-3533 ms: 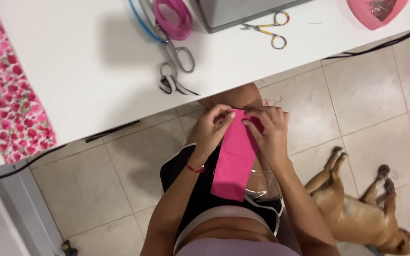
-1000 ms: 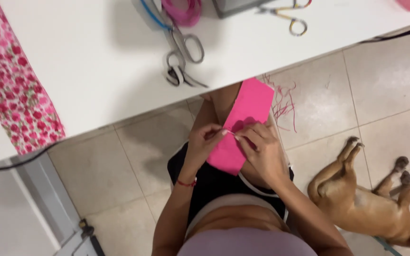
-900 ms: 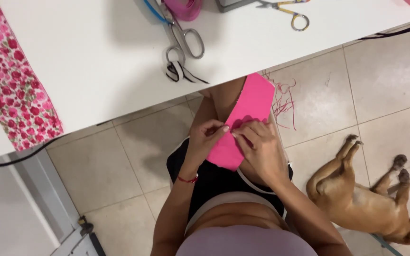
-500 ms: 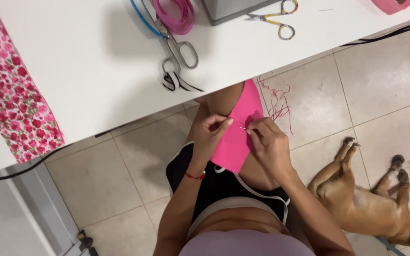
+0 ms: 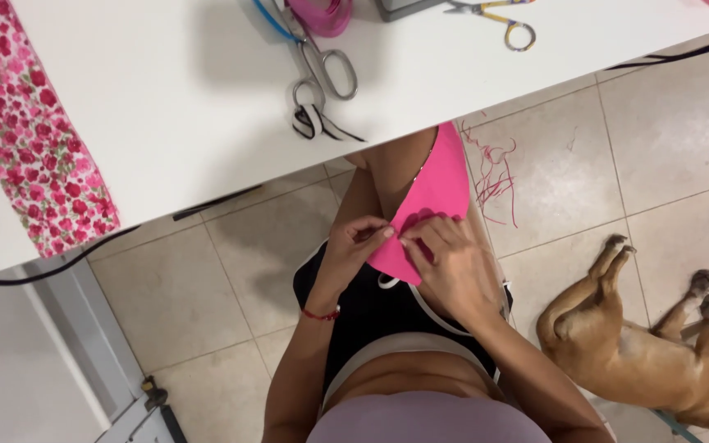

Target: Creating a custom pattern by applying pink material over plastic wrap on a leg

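Looking down past the white desk (image 5: 166,123), its edge runs just beyond my hands, and under it lies a floor of pale beige tiles (image 5: 683,139). Up on the desk, well beyond my left hand, a strip of pink floral fabric (image 5: 30,135) hangs over the front edge. Straight ahead of both hands sit big silver scissors (image 5: 322,70) with a black-and-white cord looped at the handles, and just past those a roll of pink ribbon (image 5: 326,12) at the far rim. Farther off to the right of them, small scissors (image 5: 498,12) with yellow handles. A black cable (image 5: 34,267) droops off the desk's near-left corner, out beyond my left hand.

Down on the tiles, off to the side of my right hand, a tan dog (image 5: 642,353) lies stretched out with its paws toward the desk. Loose red threads (image 5: 494,168) dangle just beyond my right hand.

Now the piece itself: a bright pink fabric strip (image 5: 432,193), smooth and plain, lies along my thigh and runs from my hands up toward the desk edge. My left hand (image 5: 359,246) has it pinched at the near end, fingertips closed tight on the edge. My right hand (image 5: 449,262) is curled over the same end, fingers bent down and gripping the cloth right against the left fingertips. Both hands meet at that lower end above my black shorts (image 5: 371,316).
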